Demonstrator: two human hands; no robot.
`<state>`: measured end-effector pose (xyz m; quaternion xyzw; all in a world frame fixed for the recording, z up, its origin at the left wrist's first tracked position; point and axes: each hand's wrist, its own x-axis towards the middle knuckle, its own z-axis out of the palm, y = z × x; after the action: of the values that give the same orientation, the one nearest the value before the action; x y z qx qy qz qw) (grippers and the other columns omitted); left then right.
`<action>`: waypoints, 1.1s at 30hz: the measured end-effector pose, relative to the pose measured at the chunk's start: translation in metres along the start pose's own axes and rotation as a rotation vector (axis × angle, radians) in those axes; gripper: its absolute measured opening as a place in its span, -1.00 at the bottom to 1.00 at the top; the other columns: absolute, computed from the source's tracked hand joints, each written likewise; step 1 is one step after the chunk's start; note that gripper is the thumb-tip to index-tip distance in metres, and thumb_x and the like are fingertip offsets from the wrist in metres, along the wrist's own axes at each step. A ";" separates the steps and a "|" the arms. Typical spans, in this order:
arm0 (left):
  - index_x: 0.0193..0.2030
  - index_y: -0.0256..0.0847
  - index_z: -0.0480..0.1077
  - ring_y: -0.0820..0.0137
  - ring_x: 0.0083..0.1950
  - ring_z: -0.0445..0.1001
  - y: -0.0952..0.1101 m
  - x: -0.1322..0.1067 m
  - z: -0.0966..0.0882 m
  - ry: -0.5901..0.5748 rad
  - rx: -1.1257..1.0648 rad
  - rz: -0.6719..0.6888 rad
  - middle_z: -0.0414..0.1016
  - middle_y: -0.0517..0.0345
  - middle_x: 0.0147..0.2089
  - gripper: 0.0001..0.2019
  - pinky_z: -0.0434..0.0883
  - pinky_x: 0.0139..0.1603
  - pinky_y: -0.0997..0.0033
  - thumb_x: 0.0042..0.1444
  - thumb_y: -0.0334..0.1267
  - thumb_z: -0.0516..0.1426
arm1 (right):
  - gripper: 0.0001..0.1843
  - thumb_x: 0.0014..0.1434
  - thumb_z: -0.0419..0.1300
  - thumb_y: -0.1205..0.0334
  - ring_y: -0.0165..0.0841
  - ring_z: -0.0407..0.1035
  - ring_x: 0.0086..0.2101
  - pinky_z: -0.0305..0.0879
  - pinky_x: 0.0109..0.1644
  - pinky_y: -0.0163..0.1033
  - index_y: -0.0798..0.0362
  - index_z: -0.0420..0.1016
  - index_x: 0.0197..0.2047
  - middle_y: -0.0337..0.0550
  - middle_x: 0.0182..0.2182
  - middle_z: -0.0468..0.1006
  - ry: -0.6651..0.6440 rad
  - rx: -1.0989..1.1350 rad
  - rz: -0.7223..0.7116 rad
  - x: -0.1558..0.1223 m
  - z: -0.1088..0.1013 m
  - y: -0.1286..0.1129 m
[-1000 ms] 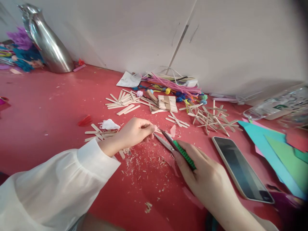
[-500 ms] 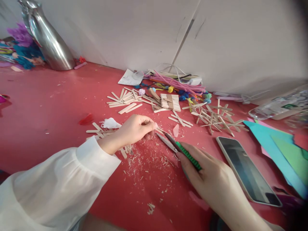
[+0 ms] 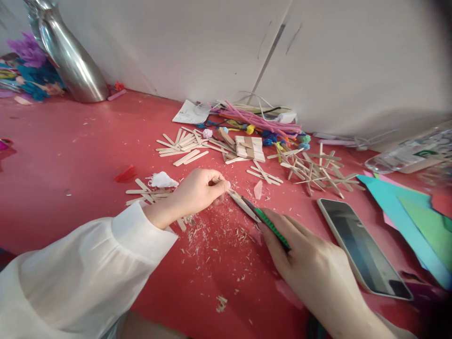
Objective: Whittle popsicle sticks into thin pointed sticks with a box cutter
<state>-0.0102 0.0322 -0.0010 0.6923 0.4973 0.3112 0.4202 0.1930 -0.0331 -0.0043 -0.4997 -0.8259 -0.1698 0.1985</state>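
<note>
On the red table [image 3: 70,155], a steel jug [image 3: 67,61] stands far left. A phone [image 3: 360,245] lies just beside the right hand [image 3: 310,268], whose fingers grip green-handled scissors [image 3: 271,227]. The left hand [image 3: 197,190] pinches a thin wooden stick [image 3: 235,197] at the blades, above the shavings [image 3: 212,235].

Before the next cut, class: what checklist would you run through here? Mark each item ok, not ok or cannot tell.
1. Stick pinched firmly in left hand: ok.
2. Knife gripped in right hand: ok.
3. Blade aimed away from the left hand: not ok, it seems to point towards it.
4. Phone apart from the blade: ok.
5. Table under the stick free of shavings: not ok.
6. Blade sharp: cannot tell.
</note>
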 end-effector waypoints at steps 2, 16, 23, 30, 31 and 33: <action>-0.53 -0.23 0.24 0.54 -0.59 0.29 0.001 0.000 0.000 0.007 -0.004 0.000 0.33 0.24 -0.61 -0.73 0.22 -0.53 0.54 0.13 -0.16 0.01 | -0.65 0.23 -0.08 0.20 -0.33 0.46 -0.62 0.18 -0.72 -0.31 0.14 0.50 -0.18 -0.08 -0.40 0.62 0.002 0.010 0.003 0.000 0.000 0.000; -0.52 -0.23 0.28 0.50 -0.56 0.34 -0.002 -0.002 0.001 0.025 0.079 0.021 0.37 0.20 -0.60 -0.71 0.19 -0.51 0.50 0.14 -0.12 0.00 | -0.67 0.22 -0.06 0.22 -0.35 0.44 -0.64 0.17 -0.72 -0.30 0.13 0.50 -0.18 -0.14 -0.45 0.61 -0.006 0.017 -0.012 0.000 0.000 -0.001; -0.50 -0.23 0.30 0.49 -0.54 0.35 -0.001 -0.005 0.006 0.040 0.111 0.056 0.40 0.18 -0.57 -0.71 0.18 -0.51 0.49 0.17 -0.14 -0.03 | -0.65 0.23 -0.11 0.28 -0.37 0.41 -0.68 0.11 -0.72 -0.27 0.17 0.49 -0.20 -0.12 -0.47 0.60 0.004 -0.059 -0.065 -0.001 -0.003 -0.004; -0.50 -0.24 0.30 0.50 -0.52 0.34 0.000 -0.005 0.008 0.095 0.130 0.108 0.40 0.18 -0.56 -0.74 0.21 -0.49 0.50 0.16 -0.20 -0.02 | -0.69 0.21 -0.04 0.23 -0.39 0.38 -0.70 0.19 -0.69 -0.33 0.17 0.50 -0.21 -0.15 -0.54 0.58 -0.036 0.159 0.052 -0.001 0.001 -0.001; -0.50 -0.24 0.30 0.50 -0.51 0.35 0.000 -0.005 0.007 0.096 0.127 0.110 0.40 0.19 -0.55 -0.74 0.21 -0.49 0.51 0.16 -0.20 -0.02 | -0.69 0.20 -0.03 0.22 -0.41 0.35 -0.72 0.19 -0.69 -0.34 0.16 0.50 -0.21 -0.14 -0.54 0.58 -0.050 0.201 0.080 0.000 0.001 -0.001; -0.48 -0.24 0.31 0.50 -0.51 0.36 0.000 -0.004 0.007 0.095 0.112 0.119 0.40 0.19 -0.55 -0.74 0.23 -0.48 0.51 0.17 -0.21 -0.02 | -0.69 0.19 -0.01 0.18 -0.43 0.33 -0.73 0.21 -0.67 -0.34 0.13 0.51 -0.21 -0.14 -0.51 0.60 -0.093 0.289 0.150 0.002 0.000 0.000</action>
<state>-0.0058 0.0261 -0.0039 0.7275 0.4913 0.3399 0.3374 0.1919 -0.0319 -0.0039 -0.5333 -0.8106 -0.0105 0.2418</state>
